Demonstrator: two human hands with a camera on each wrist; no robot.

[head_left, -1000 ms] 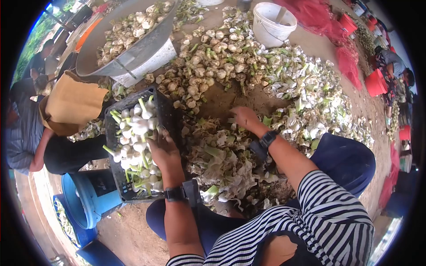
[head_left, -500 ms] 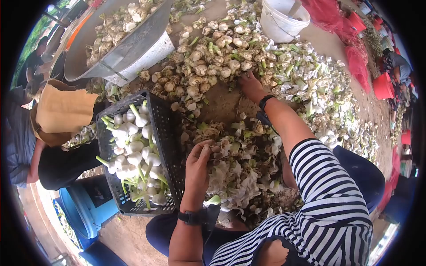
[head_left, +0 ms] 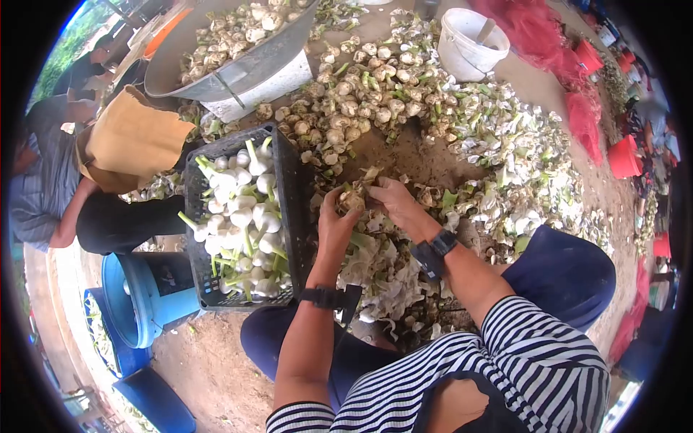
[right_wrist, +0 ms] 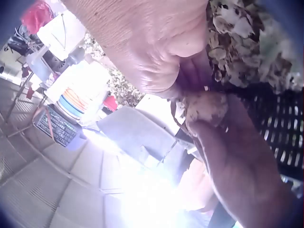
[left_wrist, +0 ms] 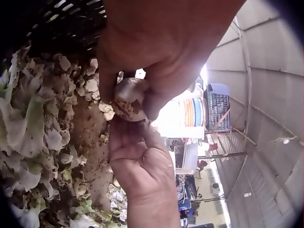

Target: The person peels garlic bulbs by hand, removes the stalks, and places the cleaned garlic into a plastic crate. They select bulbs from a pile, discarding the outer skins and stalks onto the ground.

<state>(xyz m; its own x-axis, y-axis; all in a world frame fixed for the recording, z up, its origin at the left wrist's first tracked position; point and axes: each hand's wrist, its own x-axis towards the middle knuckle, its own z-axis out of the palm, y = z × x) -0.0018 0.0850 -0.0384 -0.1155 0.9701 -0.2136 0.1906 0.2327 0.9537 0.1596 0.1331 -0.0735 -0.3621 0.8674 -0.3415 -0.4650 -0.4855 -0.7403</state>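
A dirt-stained garlic bulb [head_left: 352, 200] with brownish outer skin is held between both hands, over a heap of peeled skins. My left hand [head_left: 336, 225] grips it from the left, thumb and fingers on opposite sides, as the left wrist view of the bulb [left_wrist: 130, 100] shows. From the other side my right hand [head_left: 401, 207] pinches the bulb with curled fingers. A loose strip of skin hangs beside the bulb [right_wrist: 206, 109] in the right wrist view. Left of the hands, a black plastic crate [head_left: 292, 180] holds cleaned white garlic bulbs [head_left: 242, 209] with green stems.
Unpeeled garlic bulbs [head_left: 339, 108] lie piled ahead, with discarded skins [head_left: 512, 159] to the right. A metal basin [head_left: 267, 61] of garlic and a white bucket [head_left: 462, 54] stand beyond. Blue buckets [head_left: 130, 296] are at left, where another person [head_left: 50, 180] sits.
My left hand left the crate and moved right. My right hand reached forward to the unpeeled pile, then came back with a garlic bulb, which both hands now hold.
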